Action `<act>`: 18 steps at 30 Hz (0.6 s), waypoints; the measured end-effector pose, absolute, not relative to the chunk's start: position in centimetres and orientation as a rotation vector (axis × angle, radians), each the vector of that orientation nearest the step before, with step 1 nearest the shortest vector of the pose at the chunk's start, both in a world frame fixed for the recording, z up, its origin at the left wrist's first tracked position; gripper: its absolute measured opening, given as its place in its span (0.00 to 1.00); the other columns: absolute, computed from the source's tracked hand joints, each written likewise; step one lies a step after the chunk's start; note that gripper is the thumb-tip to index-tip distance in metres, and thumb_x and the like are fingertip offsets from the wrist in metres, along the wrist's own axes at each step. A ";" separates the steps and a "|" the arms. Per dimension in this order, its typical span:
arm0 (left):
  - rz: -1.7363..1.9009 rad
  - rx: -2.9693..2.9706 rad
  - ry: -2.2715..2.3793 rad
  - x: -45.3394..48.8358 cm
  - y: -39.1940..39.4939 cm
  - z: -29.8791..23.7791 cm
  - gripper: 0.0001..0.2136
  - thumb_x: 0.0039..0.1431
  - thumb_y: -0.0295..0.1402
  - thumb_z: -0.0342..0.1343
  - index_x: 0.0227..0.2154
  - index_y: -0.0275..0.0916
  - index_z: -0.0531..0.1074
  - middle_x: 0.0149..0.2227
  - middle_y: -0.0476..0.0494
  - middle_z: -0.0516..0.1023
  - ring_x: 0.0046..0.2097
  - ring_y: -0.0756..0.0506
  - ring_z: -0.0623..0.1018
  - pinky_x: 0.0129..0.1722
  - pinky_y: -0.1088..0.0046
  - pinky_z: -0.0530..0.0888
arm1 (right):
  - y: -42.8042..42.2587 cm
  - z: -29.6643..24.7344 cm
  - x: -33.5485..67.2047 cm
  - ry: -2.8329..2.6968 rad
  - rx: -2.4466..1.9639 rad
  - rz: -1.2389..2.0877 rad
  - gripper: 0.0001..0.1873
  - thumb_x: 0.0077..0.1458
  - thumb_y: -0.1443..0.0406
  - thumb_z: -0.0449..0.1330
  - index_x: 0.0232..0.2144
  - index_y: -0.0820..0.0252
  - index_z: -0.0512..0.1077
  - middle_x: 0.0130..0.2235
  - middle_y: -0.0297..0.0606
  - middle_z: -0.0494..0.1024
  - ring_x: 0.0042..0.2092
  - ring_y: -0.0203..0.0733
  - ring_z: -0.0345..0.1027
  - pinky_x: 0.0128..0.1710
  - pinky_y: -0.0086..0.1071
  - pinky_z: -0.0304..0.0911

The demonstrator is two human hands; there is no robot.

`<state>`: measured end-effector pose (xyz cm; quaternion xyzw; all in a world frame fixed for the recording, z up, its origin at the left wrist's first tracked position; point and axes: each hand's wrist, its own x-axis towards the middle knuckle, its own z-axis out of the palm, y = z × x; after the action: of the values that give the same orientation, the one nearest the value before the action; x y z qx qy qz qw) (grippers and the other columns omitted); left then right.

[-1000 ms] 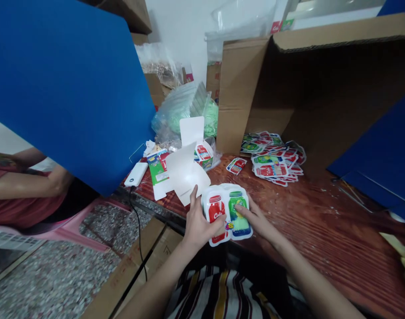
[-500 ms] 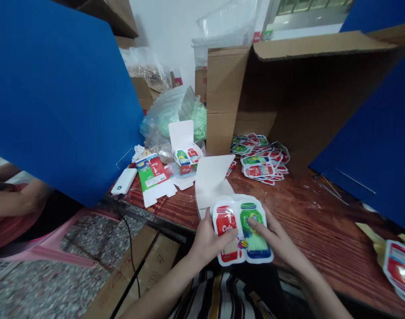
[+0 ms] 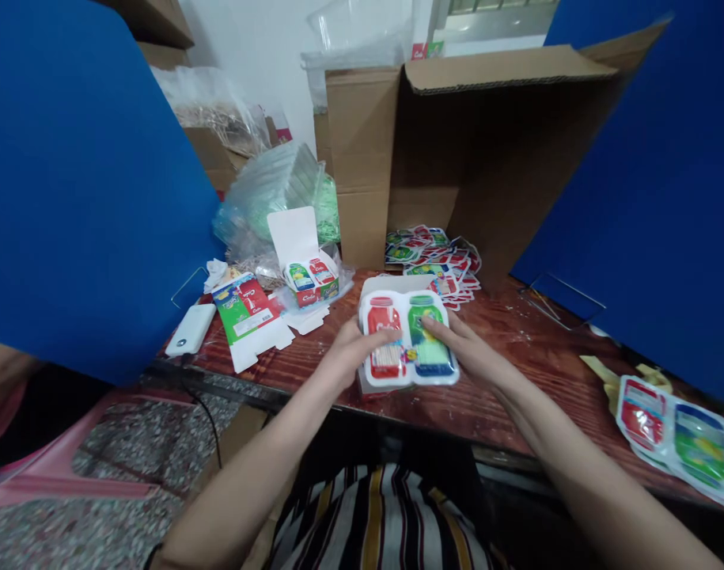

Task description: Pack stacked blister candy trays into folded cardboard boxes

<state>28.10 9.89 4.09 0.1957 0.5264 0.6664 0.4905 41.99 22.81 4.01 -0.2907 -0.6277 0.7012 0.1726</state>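
Between my two hands is a jar-shaped printed packet (image 3: 385,368) with a red cola side and a green side, its face turned up to me. My left hand (image 3: 353,348) grips its left edge, thumb across the red jar. On the right edge my right hand (image 3: 465,340) holds it, thumb on the green jar. Just behind and under the packet stands a white open carton (image 3: 397,282), mostly hidden by it. An open display box (image 3: 314,286) with similar packets in it sits to the left, beside a flat unfolded printed carton (image 3: 248,313).
A large cardboard box (image 3: 362,158) lies on its side at the back, a pile of packets (image 3: 450,269) at its mouth. More packets (image 3: 673,435) lie at the right edge. A white power bank (image 3: 191,329) with a cable is left. Blue panels (image 3: 70,198) flank the table; a person sits beyond the left one.
Both hands have carried the packet forward, from near my lap to over the white carton, which it now largely covers. My view has shifted to the right.
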 end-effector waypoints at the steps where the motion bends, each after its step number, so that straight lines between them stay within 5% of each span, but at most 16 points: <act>1: 1.613 0.413 1.285 27.4 10.4 3.9 0.19 0.42 0.28 0.69 0.41 0.33 0.75 0.38 0.38 0.82 0.35 0.42 0.82 0.40 0.62 0.79 | 23.4 3.8 41.0 -1.793 -0.785 2.003 0.22 0.54 0.54 0.62 0.47 0.56 0.66 0.45 0.39 0.79 0.38 0.41 0.76 0.37 0.34 0.73; 8: 1.499 0.083 1.386 25.4 12.1 2.4 0.13 0.42 0.21 0.66 0.34 0.29 0.75 0.29 0.38 0.82 0.31 0.41 0.82 0.38 0.59 0.80 | 25.3 1.5 37.7 -2.004 -0.719 2.004 0.22 0.57 0.58 0.59 0.51 0.60 0.63 0.48 0.44 0.77 0.43 0.44 0.74 0.42 0.39 0.72; 18: 1.402 -0.058 1.466 26.6 14.4 1.6 0.13 0.46 0.18 0.59 0.37 0.31 0.73 0.26 0.41 0.80 0.27 0.42 0.81 0.32 0.59 0.80 | 26.7 1.0 36.8 -2.586 -0.994 1.409 0.27 0.59 0.54 0.54 0.56 0.62 0.60 0.54 0.48 0.72 0.53 0.50 0.68 0.51 0.38 0.65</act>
<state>26.64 14.40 1.63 -0.0244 0.6136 0.5867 0.5279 36.76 26.75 0.96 -0.3198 -0.8319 0.4533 0.0166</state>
